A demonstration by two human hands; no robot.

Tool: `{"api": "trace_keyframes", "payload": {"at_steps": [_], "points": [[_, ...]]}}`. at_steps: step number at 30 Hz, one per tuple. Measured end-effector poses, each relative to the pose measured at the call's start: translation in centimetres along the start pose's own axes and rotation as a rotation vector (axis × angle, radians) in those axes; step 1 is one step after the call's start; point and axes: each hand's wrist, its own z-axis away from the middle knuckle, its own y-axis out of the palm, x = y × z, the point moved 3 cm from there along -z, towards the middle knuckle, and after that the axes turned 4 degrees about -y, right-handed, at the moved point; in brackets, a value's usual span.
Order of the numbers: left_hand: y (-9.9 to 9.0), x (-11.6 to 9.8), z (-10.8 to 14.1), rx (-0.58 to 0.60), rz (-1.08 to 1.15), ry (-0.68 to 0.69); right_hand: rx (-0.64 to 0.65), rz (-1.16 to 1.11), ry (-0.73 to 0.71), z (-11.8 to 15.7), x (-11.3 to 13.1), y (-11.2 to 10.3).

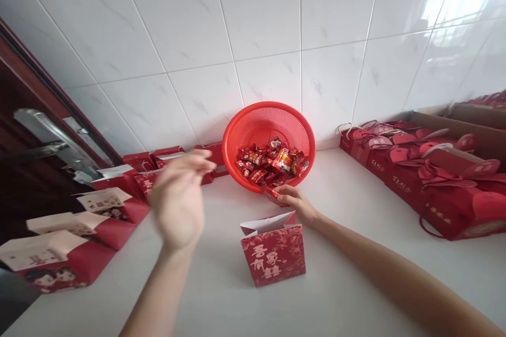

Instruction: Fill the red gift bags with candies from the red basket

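A red gift box point(273, 255) with an open top and pale lettering stands on the white table in front of me. Behind it, a red plastic basket point(269, 110) leans tilted toward me, holding red-wrapped candies point(272, 160). My right hand point(298, 204) is at the basket's front rim, fingers closed on a small red candy packet point(274, 196). To the left of the basket my left hand point(179, 200) is raised above the table, blurred by motion; whether its fingers hold anything is not clear.
Open red and white boxes point(97, 231) line the left side beside a dark door point(23, 116) with a metal handle. Several closed red boxes with ribbons point(415, 184) fill the right side. A tiled wall point(269, 21) rises behind.
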Motion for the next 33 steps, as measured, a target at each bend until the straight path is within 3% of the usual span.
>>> {"api": "trace_keyframes", "payload": {"at_steps": [3,5,9,18,27,33], "points": [[2.9,5.2,-0.3,0.201,-0.153,-0.310,-0.025,-0.145,0.029,-0.6,-0.2,-0.4],[4.0,8.4,0.4,0.261,-0.228,-0.466,-0.012,-0.214,0.037,-0.8,-0.4,-0.5],[4.9,11.8,2.0,0.351,-0.221,-0.678,0.021,-0.233,0.039,-0.7,-0.4,-0.5],[5.2,12.2,2.9,0.391,-0.239,-0.874,0.078,-0.139,0.010,-0.2,0.0,0.1],[4.3,13.2,2.5,0.385,-0.258,-0.809,-0.085,-0.129,-0.043,-0.2,-0.1,-0.1],[4.4,14.1,2.7,0.437,-0.157,-0.729,-0.069,-0.158,0.004,0.5,0.0,0.5]]}}
